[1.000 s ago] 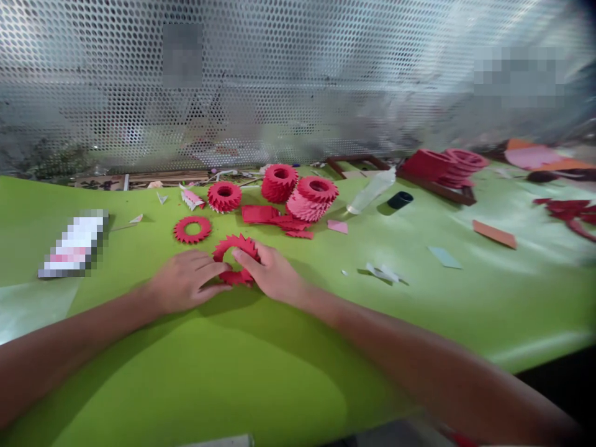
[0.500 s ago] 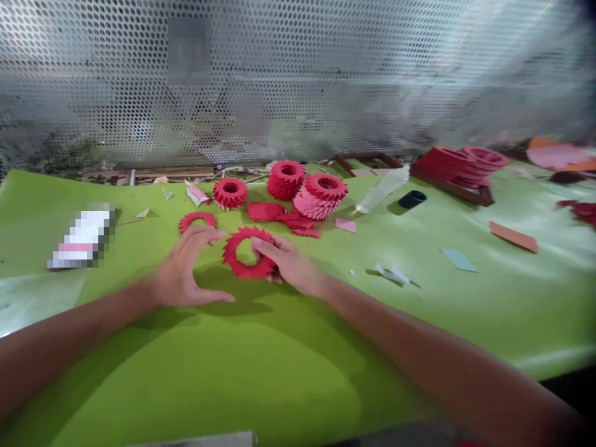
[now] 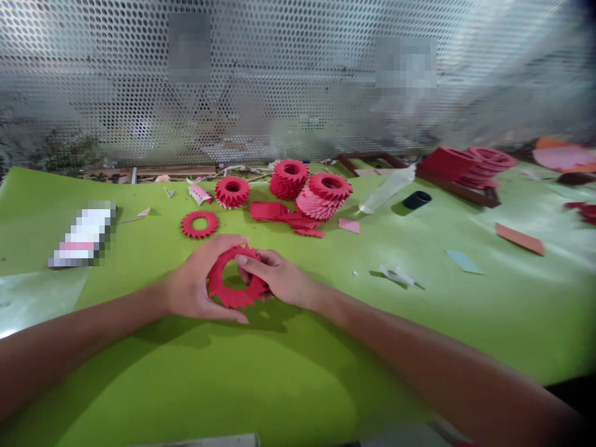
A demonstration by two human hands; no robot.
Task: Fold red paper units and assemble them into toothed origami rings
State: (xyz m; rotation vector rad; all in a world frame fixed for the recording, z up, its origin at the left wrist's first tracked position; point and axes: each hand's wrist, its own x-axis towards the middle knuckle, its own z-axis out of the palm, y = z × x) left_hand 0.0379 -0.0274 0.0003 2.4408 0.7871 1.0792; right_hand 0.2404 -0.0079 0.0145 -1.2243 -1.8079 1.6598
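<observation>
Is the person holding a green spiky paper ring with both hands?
No, the ring isn't green. The head view shows that the spiky paper ring is red. The rest is right: the left hand and the right hand are both holding it.

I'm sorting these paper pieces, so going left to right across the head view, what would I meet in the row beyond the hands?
flat red paper ring → short red paper stack → tall red paper stack → pink-and-red paper stack → clear plastic bottle → black cylinder
</observation>
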